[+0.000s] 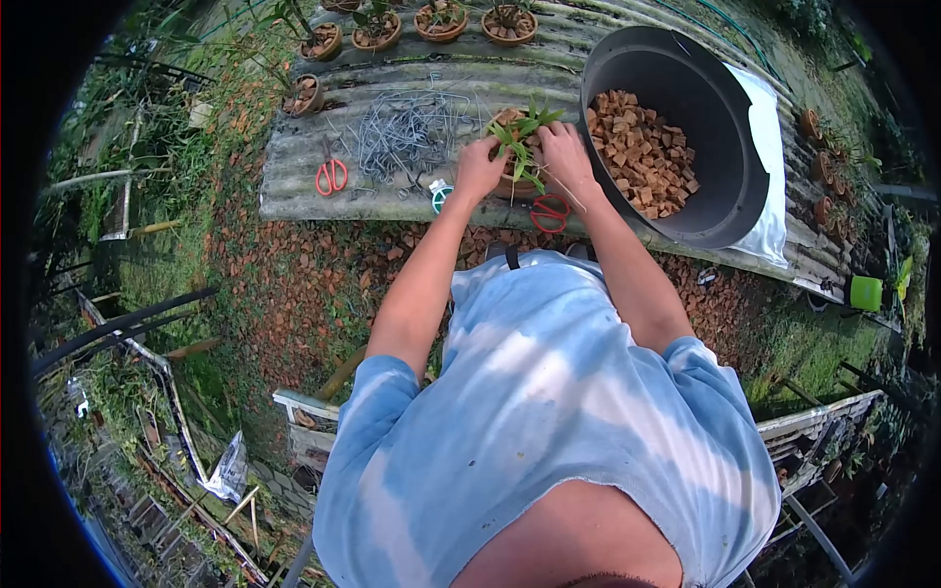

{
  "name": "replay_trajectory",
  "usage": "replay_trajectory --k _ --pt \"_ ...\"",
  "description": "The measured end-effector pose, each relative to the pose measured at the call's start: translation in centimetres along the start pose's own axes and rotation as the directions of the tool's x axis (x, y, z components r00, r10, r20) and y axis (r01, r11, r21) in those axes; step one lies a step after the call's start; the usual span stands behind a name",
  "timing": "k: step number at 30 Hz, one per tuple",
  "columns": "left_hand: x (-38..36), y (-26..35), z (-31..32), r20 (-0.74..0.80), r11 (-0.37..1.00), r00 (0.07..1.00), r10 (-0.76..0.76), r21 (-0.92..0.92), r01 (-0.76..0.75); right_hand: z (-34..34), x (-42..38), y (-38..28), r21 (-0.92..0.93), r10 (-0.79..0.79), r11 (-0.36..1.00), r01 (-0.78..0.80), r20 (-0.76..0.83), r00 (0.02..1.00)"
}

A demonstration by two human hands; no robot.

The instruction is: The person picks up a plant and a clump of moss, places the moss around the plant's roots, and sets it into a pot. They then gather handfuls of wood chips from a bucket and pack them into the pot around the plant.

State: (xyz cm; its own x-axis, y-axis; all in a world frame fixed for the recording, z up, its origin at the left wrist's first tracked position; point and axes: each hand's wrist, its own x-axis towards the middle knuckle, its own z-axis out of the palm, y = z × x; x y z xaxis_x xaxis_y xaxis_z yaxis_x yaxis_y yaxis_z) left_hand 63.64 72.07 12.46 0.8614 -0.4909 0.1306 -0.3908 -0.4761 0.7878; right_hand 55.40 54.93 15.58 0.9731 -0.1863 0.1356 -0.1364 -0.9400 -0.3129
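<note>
A green leafy plant [524,135] with thin pale roots stands in a round clay pot [517,188] at the near edge of the table. My left hand [479,169] is curled at the left side of the pot, its fingertips partly hidden by leaves. On the other side my right hand [566,155] bends its fingers down at the rim and the plant's base. Both hands seem closed on the potted plant, though the exact contact is hidden. Red-handled pliers or cutters [550,214] lie just below the pot.
A large black tub [720,147] of brown husk-like chunks [642,157] stands at right on a white sack [769,176]. Left lie bent wire hooks [407,132], red-handled scissors [331,176] and a green-and-white reel [440,195]. Potted plants [441,22] line the back of the corrugated tabletop [294,201].
</note>
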Motion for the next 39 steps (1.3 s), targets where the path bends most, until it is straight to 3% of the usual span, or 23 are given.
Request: replay_trajectory --k 2,5,9,12,18,21,24,27,30,33,37,39 --pt "-0.2 -0.1 0.1 0.007 1.000 1.000 -0.007 0.001 0.007 0.1 1.3 0.7 -0.009 0.018 1.000 -0.017 0.103 0.995" --pt "-0.2 0.8 -0.5 0.027 1.000 0.999 -0.021 0.016 0.020 -0.1 2.1 1.8 -0.008 -0.139 0.990 0.144 0.212 0.967" --pt "-0.2 0.6 -0.6 0.035 1.000 0.999 -0.021 -0.008 0.022 -0.3 4.3 2.7 0.023 -0.079 0.997 0.078 0.496 0.865" --pt "-0.1 0.5 -0.4 0.043 1.000 0.999 -0.027 0.002 0.027 -1.2 4.0 2.0 -0.098 -0.111 0.980 0.174 0.460 0.881" --pt "-0.1 0.8 -0.6 0.058 0.999 0.998 -0.036 0.015 0.035 -1.1 2.0 1.3 0.105 -0.124 0.989 0.106 0.186 0.975" --pt "-0.2 0.7 -0.5 0.045 1.000 0.999 -0.025 0.013 0.025 -0.6 1.8 1.8 0.066 -0.166 0.986 0.155 0.218 0.962" --pt "-0.2 0.4 -0.3 0.042 1.000 0.999 -0.018 0.009 0.018 -1.4 2.1 0.6 -0.134 -0.016 0.989 0.065 0.334 0.943" --pt "-0.2 0.3 -0.3 0.062 0.999 0.997 -0.039 -0.001 0.039 -0.3 2.5 1.3 -0.184 -0.134 0.967 0.175 0.215 0.967" --pt "-0.2 0.4 -0.3 0.063 0.999 0.997 -0.043 -0.009 0.044 -1.0 2.9 1.3 -0.126 -0.071 0.987 0.103 0.241 0.968" --pt "0.0 0.1 -0.1 0.066 0.999 0.997 -0.049 -0.019 0.050 -1.4 2.2 0.5 -0.050 -0.041 0.998 0.047 0.112 0.993" --pt "0.0 -0.3 0.0 0.076 0.997 0.996 -0.052 -0.050 0.056 0.0 1.4 0.9 -0.029 -0.107 0.994 0.104 -0.100 0.989" --pt "0.0 -0.4 0.1 0.048 0.999 0.999 -0.008 -0.041 0.010 -0.1 1.6 1.5 -0.005 -0.113 0.994 0.114 0.031 0.993"
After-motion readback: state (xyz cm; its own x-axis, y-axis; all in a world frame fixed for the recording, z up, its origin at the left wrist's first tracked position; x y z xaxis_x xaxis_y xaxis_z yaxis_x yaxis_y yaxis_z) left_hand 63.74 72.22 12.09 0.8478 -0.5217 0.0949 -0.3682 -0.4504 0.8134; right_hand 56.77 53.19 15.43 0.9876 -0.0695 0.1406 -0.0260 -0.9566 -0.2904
